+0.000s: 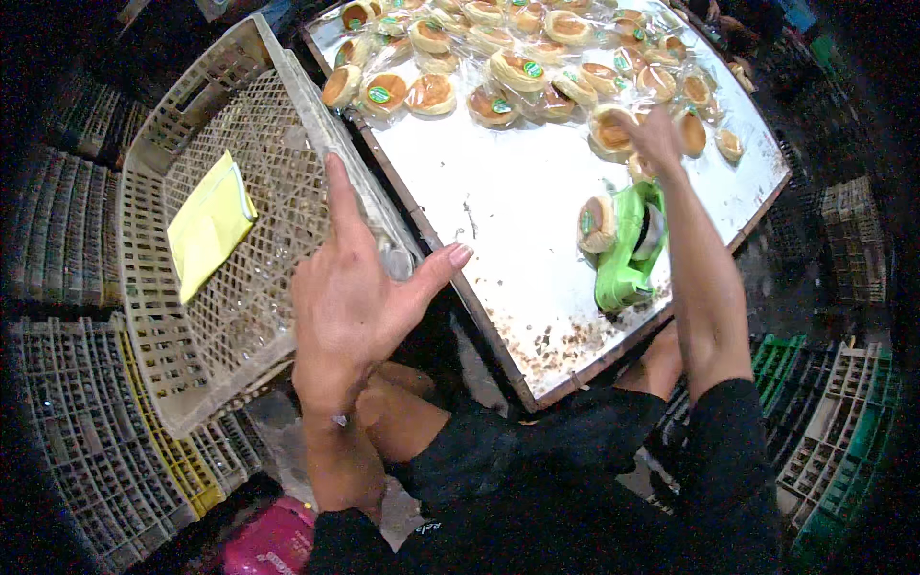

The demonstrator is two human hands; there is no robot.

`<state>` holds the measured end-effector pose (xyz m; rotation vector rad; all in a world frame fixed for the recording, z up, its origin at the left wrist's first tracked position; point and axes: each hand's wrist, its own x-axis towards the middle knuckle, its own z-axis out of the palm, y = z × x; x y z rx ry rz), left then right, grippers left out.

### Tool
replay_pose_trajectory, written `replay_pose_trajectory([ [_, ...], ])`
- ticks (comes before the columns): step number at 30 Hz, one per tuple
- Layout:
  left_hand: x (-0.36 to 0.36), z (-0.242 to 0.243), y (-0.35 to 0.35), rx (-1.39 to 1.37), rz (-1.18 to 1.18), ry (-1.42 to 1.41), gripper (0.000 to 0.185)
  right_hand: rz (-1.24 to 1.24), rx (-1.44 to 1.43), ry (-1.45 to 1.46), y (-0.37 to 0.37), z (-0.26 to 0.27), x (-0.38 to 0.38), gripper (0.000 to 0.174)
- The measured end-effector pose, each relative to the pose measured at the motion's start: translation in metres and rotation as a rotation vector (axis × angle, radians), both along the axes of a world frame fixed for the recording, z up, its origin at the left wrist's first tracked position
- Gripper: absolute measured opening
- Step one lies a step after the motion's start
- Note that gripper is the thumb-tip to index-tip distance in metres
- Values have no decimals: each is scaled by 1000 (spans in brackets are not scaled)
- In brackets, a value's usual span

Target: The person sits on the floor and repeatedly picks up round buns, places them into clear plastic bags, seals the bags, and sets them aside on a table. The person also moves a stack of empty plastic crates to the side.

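Observation:
My left hand (345, 302) is over the near rim of a beige plastic crate (144, 215), thumb and index finger spread wide, nothing seen in its grasp. The other fingers are curled and partly hidden. On the white tabletop (489, 194), my right hand (654, 140) is blurred at the right side of a round wrapped pastry (612, 131); whether it grips the pastry is unclear. Below that hand stands a green tape dispenser (629, 248) with a roll of tape. Against its left side leans another pastry (596, 224) with a green sticker.
Many wrapped pastries (431, 93) crowd the table's far side. A folded yellow sheet (212, 226) lies in the crate. Stacked crates (93, 431) stand at left, more crates (826, 424) at right. Brown crumbs (553, 345) dot the near corner. A pink bag (273, 535) sits low.

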<state>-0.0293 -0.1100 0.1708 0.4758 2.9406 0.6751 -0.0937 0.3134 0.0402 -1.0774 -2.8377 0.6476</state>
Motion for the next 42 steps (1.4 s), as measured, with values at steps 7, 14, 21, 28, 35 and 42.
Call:
replay_pose_trajectory([
  [7, 3, -15, 30, 100, -62, 544, 104, -123, 360, -76, -37, -50, -42, 75],
  [14, -13, -108, 81, 869, -43, -213, 81, 358, -405, 976, -129, -31, 9, 46],
  [21, 27, -121, 119, 1134, -160, -976, 45, 58, -1416, 793, -137, -27, 186, 52],
  [28, 48, -128, 136, 1204, -5, -413, 29, 92, -1003, 879, -173, -11, 219, 48],
  [35, 65, -102, 105, 1166, -220, 146, 29, 242, -745, 971, -186, 54, 213, 17],
  [42, 43, -95, 87, 1084, -186, -501, 21, 152, -1159, 1116, -200, 59, 190, 12],
])
